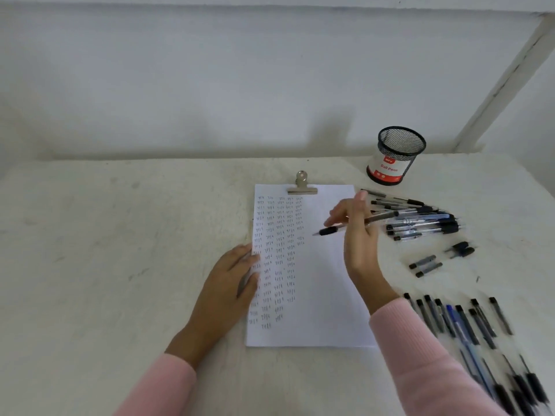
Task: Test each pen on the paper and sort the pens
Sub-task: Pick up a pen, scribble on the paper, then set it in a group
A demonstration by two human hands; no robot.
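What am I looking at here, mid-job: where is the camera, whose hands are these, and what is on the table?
No machine: one camera on a person's head looks down at their two bare hands. The left hand rests flat on the left edge of the clipped paper, partly filled with test marks. The right hand holds a pen, tip over the paper. Right of the paper lie a pile of pens, a nearer row of pens, and a mesh cup farther back.

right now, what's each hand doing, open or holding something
Left hand: open, resting flat on the paper at its left edge.
Right hand: holding a pen over the paper.
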